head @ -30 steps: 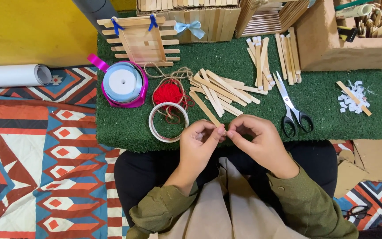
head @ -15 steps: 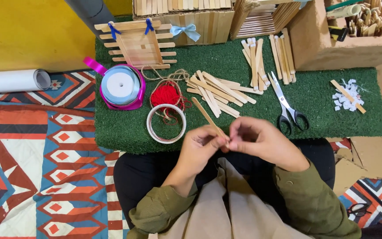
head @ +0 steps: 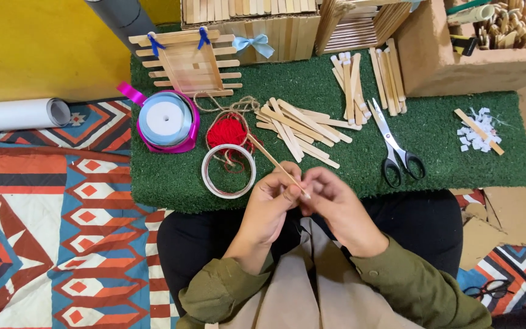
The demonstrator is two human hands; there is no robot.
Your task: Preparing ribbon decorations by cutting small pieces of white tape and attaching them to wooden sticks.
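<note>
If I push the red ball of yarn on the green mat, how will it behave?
The red yarn ball looks soft and light, so it would probably squash a little and move easily. Being round, it might roll, though the rough green mat and its loose strand across the tape ring would likely slow it.

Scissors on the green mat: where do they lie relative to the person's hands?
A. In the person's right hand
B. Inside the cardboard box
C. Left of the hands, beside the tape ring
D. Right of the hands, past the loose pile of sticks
D. The scissors lie shut on the green mat, right of the left hand and right hand, which pinch a thin wooden stick between them.
</note>
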